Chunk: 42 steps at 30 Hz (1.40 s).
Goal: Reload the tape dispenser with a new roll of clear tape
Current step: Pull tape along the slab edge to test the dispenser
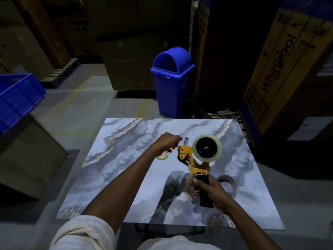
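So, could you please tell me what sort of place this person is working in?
Probably a warehouse or stockroom: tall cardboard appliance boxes stand around, a blue plastic crate sits on another carton, and a blue bin stands on the bare concrete floor.

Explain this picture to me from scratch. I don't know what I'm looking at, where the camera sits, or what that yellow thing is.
There is no machine here: a person works with two bare hands. The single camera is worn on their head and looks forward and down, so both arms reach in from the bottom.

The right hand grips the black handle of a yellow handheld tape dispenser, held above the marble-patterned tabletop. A roll of clear tape already sits on its black hub. The left hand is closed at the dispenser's front end, apparently pulling the tape's loose end, though the strip is hard to see.

On the tabletop lie a brown empty cardboard tape core, by the right hand, and a round green and red sticker. Behind stands a blue plastic swing-lid bin.
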Each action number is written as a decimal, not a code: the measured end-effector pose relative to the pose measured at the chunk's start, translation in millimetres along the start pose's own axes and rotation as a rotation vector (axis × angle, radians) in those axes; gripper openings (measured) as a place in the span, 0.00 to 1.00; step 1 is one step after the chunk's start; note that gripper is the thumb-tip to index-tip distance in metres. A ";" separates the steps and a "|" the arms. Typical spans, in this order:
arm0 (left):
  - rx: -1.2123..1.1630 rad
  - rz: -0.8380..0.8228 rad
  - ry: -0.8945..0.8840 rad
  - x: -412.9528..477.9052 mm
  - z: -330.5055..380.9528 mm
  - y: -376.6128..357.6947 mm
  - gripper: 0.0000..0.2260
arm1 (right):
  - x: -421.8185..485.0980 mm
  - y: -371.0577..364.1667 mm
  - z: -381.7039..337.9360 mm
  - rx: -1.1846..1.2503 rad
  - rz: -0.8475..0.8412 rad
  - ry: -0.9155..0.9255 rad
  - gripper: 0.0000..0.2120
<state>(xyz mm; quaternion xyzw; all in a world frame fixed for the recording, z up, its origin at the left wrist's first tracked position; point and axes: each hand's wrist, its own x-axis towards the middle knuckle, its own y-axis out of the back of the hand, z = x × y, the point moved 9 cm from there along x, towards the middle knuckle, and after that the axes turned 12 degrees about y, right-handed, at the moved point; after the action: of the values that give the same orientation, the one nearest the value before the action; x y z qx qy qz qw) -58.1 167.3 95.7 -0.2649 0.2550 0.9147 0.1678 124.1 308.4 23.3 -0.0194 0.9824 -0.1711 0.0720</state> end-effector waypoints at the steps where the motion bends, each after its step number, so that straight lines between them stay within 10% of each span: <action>1: -0.025 -0.044 0.012 0.4 -2.8 -3.0 0.16 | -1.5 -0.1 -3.6 -0.015 0.004 0.015 0.17; 42: 0.172 -0.075 0.008 -40.8 -167.9 -111.5 0.07 | -196.7 22.5 98.1 -0.855 0.314 -0.188 0.10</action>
<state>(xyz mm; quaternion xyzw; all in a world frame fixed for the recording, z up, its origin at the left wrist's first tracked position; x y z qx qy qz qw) 91.0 157.8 -45.6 -0.2623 0.3232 0.8815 0.2229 332.8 309.2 -49.1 0.0863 0.9451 0.2647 0.1713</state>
